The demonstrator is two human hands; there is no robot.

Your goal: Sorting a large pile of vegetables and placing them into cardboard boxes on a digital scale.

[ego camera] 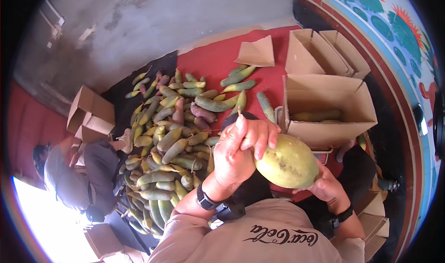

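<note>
A large pale-green radish (288,164), with dark blemishes on its skin, is raised close to the camera between both hands. My left hand (236,148) has its fingers curled over the upper left end. A thin root-like tip (239,110) shows beside the left thumb; whether it belongs to this radish is unclear. My right hand (326,184) grips the lower right end, its fingers partly hidden behind the radish. To the left lies a big heap of green and purple radishes (174,148). An open cardboard box (330,132) stands beyond the hands, with a few radishes inside.
More open cardboard boxes (306,54) stand behind that box. A loose cardboard piece (257,52) and several radishes (240,78) lie on the red floor covering (208,56). At left, another person (83,176) sits near a cardboard box (92,111). A painted wall (389,23) borders the right.
</note>
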